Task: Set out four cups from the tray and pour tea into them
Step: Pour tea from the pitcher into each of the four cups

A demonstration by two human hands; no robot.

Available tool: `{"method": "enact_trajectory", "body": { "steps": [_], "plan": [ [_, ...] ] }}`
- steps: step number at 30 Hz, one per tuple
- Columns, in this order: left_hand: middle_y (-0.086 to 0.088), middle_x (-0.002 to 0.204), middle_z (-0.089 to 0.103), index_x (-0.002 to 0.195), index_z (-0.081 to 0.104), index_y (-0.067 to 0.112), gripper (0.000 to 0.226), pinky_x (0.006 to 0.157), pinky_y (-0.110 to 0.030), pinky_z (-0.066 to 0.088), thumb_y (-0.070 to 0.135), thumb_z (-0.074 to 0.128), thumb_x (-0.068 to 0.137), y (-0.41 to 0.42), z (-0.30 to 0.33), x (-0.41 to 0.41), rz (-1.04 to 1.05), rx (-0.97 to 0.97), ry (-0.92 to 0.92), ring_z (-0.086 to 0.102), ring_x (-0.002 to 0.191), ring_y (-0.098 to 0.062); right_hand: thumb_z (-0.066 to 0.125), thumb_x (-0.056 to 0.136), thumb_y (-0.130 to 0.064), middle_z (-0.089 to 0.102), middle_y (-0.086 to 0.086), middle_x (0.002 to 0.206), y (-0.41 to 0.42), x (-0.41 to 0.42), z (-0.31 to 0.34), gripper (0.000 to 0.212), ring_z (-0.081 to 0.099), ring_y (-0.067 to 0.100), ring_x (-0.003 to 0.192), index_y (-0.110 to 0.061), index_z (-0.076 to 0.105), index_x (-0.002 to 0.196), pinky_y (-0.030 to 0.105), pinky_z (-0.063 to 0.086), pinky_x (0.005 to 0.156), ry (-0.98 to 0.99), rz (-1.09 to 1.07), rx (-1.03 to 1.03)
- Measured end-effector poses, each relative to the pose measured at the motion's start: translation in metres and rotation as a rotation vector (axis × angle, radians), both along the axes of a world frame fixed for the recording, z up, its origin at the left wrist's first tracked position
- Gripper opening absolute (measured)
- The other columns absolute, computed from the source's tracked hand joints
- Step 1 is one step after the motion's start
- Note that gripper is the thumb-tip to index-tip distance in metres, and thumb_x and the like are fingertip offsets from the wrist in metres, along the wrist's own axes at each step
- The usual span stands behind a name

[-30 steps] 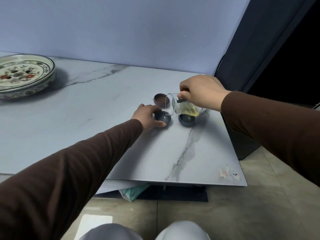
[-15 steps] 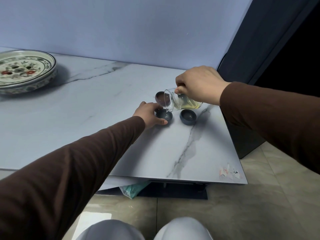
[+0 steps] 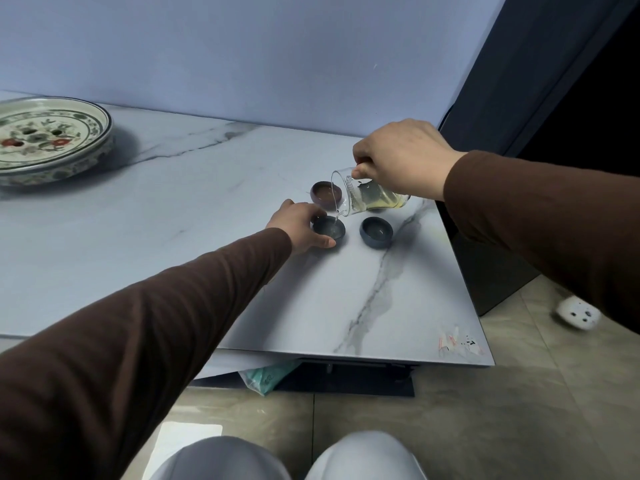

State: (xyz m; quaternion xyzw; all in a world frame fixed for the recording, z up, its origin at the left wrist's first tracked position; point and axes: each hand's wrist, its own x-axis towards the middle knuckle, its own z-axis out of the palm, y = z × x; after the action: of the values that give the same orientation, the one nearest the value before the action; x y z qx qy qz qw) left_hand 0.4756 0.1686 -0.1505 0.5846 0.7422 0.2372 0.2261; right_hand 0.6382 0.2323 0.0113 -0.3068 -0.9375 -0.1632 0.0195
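Pouring is under way: a thin stream of pale yellow tea falls from the lip of the glass pitcher [image 3: 367, 197] into the near-left dark cup [image 3: 329, 229], which stands on the marble table [image 3: 194, 209] toward its far right corner. The right hand [image 3: 401, 157] grips the pitcher from above at its rim, fingers closed around the glass, tipping it left so the mouth hangs just over that cup. The left hand [image 3: 299, 226] steadies the cup, thumb and fingers curved around its left side and touching its wall.

Just beside it to the right sits a second dark cup [image 3: 376, 231], which seems to hold a little liquid already. Behind the pitcher's mouth stands a brown cup [image 3: 323, 192]; whether it is filled cannot be told. A fourth cup is not clearly visible, perhaps hidden behind the pitcher and hand.

To do this step well, I judge the tilt should be kept gentle so the stream stays narrow and lands mid-cup, clear of the steadying fingers, and the pitcher righted before the tea nears the rim. The cups are small and shallow, so overfilling is the main risk.

Far left, well apart, rests the patterned tray [image 3: 104, 133], with no cups on it.
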Motion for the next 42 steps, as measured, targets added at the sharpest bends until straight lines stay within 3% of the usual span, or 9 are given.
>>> {"method": "enact_trajectory", "body": {
  "steps": [3,17,21,26,29,32,36,42],
  "plan": [
    [-0.005,0.111,0.061,0.128,0.059,0.03,0.066,0.098,-0.036,0.042,0.05,0.079,0.069,0.001,0.0,0.0,-0.002,-0.005,0.013,0.04,0.121,-0.021,0.053,0.095,-0.048,0.053,0.0,0.078,-0.001,0.0,0.001,0.028,0.046,0.028,0.074,-0.023,0.066,0.093,0.033,0.031,0.064,-0.007,0.002,0.0],
    [0.001,0.101,0.058,0.127,0.06,0.028,0.064,0.094,-0.036,0.043,0.05,0.079,0.07,0.001,0.002,0.001,-0.006,-0.003,0.031,0.04,0.118,-0.021,0.053,0.095,-0.046,0.056,0.001,0.079,0.004,0.007,-0.001,0.027,0.047,0.028,0.076,-0.022,0.064,0.089,0.032,0.031,0.065,0.038,0.001,-0.025],
    [0.004,0.094,0.054,0.128,0.06,0.029,0.066,0.093,-0.034,0.042,0.05,0.079,0.069,0.0,0.003,0.002,-0.004,-0.003,0.025,0.04,0.118,-0.021,0.055,0.093,-0.048,0.058,-0.001,0.081,0.013,0.02,-0.01,0.027,0.05,0.026,0.08,-0.024,0.064,0.086,0.032,0.032,0.066,0.145,-0.086,-0.161],
    [0.015,0.084,0.042,0.127,0.06,0.029,0.065,0.095,-0.033,0.042,0.047,0.081,0.069,-0.002,0.005,0.002,0.012,-0.002,-0.021,0.042,0.116,-0.02,0.058,0.09,-0.05,0.069,-0.002,0.089,0.025,0.041,-0.022,0.028,0.06,0.022,0.084,-0.025,0.071,0.087,0.032,0.045,0.07,0.305,-0.235,-0.407],
    [0.01,0.095,0.054,0.131,0.057,0.026,0.068,0.097,-0.033,0.041,0.047,0.08,0.07,-0.001,0.005,0.001,-0.007,-0.015,-0.012,0.041,0.119,-0.02,0.06,0.089,-0.049,0.072,-0.001,0.091,0.031,0.053,-0.029,0.029,0.063,0.022,0.079,-0.023,0.073,0.084,0.029,0.044,0.065,0.42,-0.299,-0.518],
    [0.001,0.121,0.058,0.134,0.053,0.025,0.073,0.1,-0.035,0.042,0.046,0.081,0.07,0.005,0.009,0.001,-0.026,0.012,-0.026,0.043,0.118,-0.021,0.061,0.091,-0.043,0.075,-0.002,0.092,0.041,0.065,-0.033,0.028,0.069,0.028,0.094,-0.019,0.074,0.083,0.037,0.052,0.082,0.584,-0.329,-0.65],
    [-0.002,0.12,0.058,0.127,0.058,0.024,0.064,0.099,-0.036,0.042,0.043,0.08,0.07,0.025,0.022,0.001,-0.031,0.163,0.023,0.044,0.116,-0.024,0.06,0.091,-0.043,0.071,-0.001,0.083,0.06,0.076,-0.031,0.03,0.061,0.023,0.078,-0.017,0.074,0.082,0.033,0.046,0.073,0.679,-0.354,-0.629],
    [0.003,0.122,0.061,0.131,0.055,0.024,0.068,0.098,-0.037,0.041,0.054,0.074,0.073,0.079,0.036,0.01,-0.096,0.144,0.241,0.039,0.12,-0.023,0.06,0.089,-0.049,0.072,-0.005,0.085,0.087,0.082,-0.023,0.031,0.064,0.018,0.085,-0.021,0.072,0.081,0.031,0.046,0.071,0.598,-0.382,-0.492]
  ]
}}
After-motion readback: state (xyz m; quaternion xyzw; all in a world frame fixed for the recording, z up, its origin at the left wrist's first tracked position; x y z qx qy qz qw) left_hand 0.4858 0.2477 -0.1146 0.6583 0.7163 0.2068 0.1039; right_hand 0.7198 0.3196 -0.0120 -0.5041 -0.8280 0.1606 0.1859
